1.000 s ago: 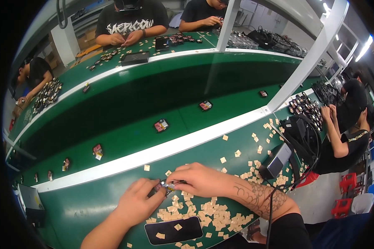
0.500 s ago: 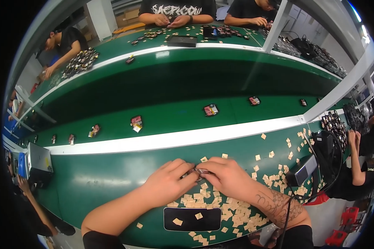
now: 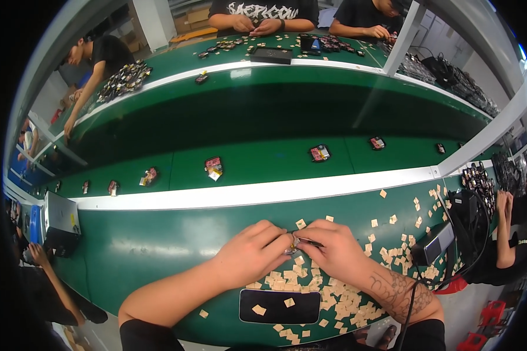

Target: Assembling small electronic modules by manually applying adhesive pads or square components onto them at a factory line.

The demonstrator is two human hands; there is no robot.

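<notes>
Over the green bench (image 3: 158, 251), my two hands meet at the middle. My left hand (image 3: 256, 250) is closed round a small electronic module (image 3: 291, 250), of which only a silver and yellowish bit shows between the fingers. From the other side my right hand (image 3: 335, 248) pinches a thin dark tool (image 3: 310, 241) against that module; its exact kind is not clear. Just below the hands lie many small tan square pieces (image 3: 339, 295). A black phone-like slab (image 3: 280, 314) rests nearest me, with two loose squares on it.
Beyond a white rail (image 3: 246, 193), red and silver modules (image 3: 214, 168) sit spaced along a green belt (image 3: 181, 155). To my right stand a black box-shaped device (image 3: 432, 244) with cables and a heap of dark parts (image 3: 477, 181). A grey metal box (image 3: 62, 222) is at left. Co-workers sit around.
The whole view has shifted, so things appear further right. Belt modules have also moved right along the rail. My hands stay together, the held module slightly turned. A co-worker at far left has reached lower.
</notes>
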